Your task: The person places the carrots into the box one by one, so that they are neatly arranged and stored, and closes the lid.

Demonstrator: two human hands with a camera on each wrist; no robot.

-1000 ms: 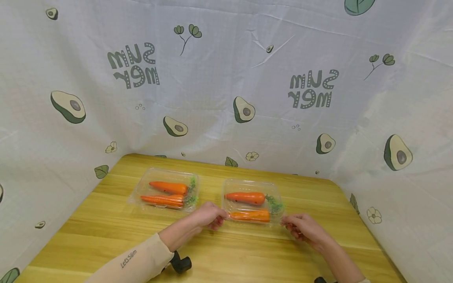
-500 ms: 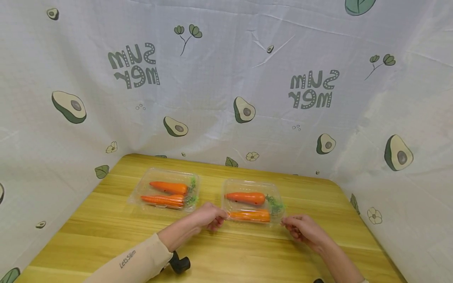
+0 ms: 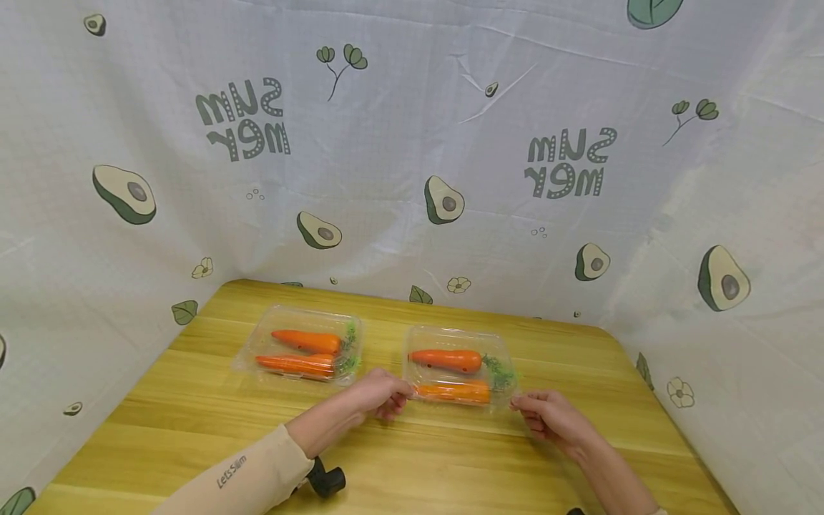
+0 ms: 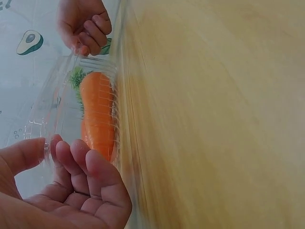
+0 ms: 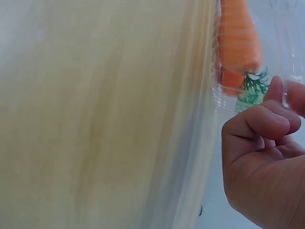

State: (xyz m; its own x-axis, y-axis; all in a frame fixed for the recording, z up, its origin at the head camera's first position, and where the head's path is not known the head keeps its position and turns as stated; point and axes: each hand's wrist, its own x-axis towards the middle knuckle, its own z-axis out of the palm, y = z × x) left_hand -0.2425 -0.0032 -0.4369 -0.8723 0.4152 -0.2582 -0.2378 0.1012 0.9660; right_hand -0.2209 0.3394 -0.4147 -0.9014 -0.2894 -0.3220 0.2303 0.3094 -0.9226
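Note:
A clear plastic clamshell box sits at the middle of the wooden table, with two orange carrots inside. The rear carrot has a green leafy top; the front carrot lies along the near side. My left hand pinches the box's near left corner between thumb and forefinger, the other fingers curled below. At the near right corner, my right hand pinches the rim the same way. In the left wrist view, the thumb presses the clear edge from one side and the forefinger from the other.
Left of this box stands a second clear clamshell box, holding two carrots with green tops. Behind the wooden table hangs a pale curtain printed with avocados. A black device is strapped at the left wrist.

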